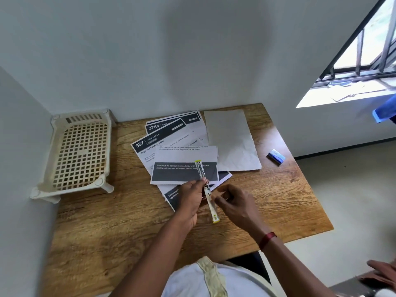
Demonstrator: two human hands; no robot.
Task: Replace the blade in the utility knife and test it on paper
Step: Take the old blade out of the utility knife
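Two hands meet over the middle of the surface [128,221], with a rack [79,151] at far left and printed papers [184,172] fanned out beyond the hands. The left hand [190,200] grips the knife [207,190] about its middle, long axis running away from the person, clear end far and yellow-tipped end near. The right hand [233,204], just beside that near half, curls its fingers towards it, though I cannot tell whether they pinch anything. Further right lie a blank sheet [231,140] and, well apart, a small blue box [276,156], nearer the right hand.
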